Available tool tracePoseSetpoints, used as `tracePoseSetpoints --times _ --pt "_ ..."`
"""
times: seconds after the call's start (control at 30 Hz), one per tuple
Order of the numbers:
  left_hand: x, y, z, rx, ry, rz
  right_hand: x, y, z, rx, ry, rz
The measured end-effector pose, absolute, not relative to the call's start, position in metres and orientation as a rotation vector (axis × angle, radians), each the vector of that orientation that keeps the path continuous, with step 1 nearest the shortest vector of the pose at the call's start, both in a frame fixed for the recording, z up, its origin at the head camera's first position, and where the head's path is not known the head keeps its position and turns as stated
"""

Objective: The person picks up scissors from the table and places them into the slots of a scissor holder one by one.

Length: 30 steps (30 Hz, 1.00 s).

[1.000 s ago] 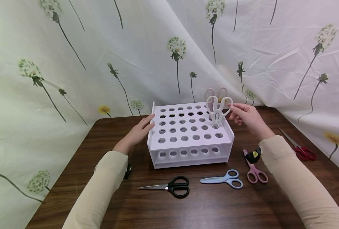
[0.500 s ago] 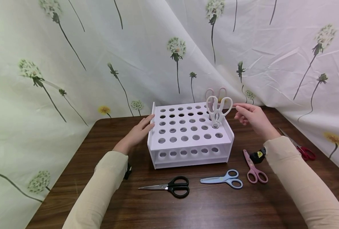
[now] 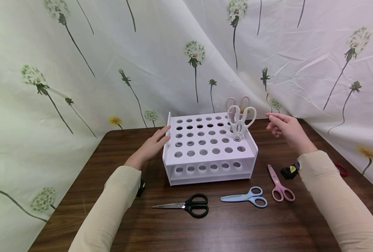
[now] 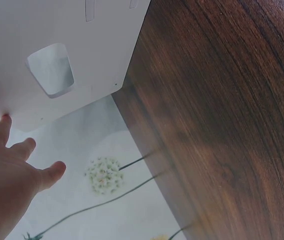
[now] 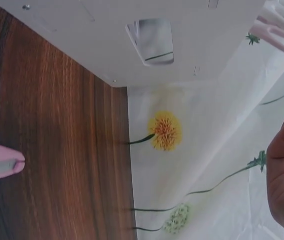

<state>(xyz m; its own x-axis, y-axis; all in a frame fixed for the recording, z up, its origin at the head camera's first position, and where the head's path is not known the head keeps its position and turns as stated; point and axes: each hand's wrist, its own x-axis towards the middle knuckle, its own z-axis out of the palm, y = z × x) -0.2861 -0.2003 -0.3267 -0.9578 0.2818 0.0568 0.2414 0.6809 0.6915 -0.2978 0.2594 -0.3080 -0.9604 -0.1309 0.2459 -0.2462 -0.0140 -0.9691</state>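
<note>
A white rack (image 3: pixel 191 160) with rows of round holes stands on the table. White scissors (image 3: pixel 241 120) stand upright in a hole at its right side, handles up. Behind them, pale pink scissors (image 3: pixel 245 101) stand in the back right corner, partly hidden. My left hand (image 3: pixel 151 144) rests its straight fingertips against the rack's left side panel, as the left wrist view also shows at the panel (image 4: pixel 94 55). To the right of the white scissors, my right hand (image 3: pixel 285 129) hangs in the air with loosely curled fingers, holding nothing.
On the dark wooden table (image 3: pixel 236 231) lie black scissors (image 3: pixel 186 205), light blue scissors (image 3: pixel 247 197) and pink scissors (image 3: pixel 278 185) in front of the rack. Red scissors (image 3: pixel 342 169) lie at the right, mostly behind the right sleeve. A flowered cloth (image 3: pixel 161 70) hangs behind.
My right hand has let go of the white scissors' handle and moved off to the right. The white scissors stay upright in the rack. My left hand has not moved.
</note>
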Motion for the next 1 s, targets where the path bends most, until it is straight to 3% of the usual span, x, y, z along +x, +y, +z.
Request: tracePoseSetpoints --times 1.0 --pt "-0.286 -0.199 -0.327 0.423 2.831 1.152 -0.291 0.320 -0.326 0.270 -2.120 2.138"
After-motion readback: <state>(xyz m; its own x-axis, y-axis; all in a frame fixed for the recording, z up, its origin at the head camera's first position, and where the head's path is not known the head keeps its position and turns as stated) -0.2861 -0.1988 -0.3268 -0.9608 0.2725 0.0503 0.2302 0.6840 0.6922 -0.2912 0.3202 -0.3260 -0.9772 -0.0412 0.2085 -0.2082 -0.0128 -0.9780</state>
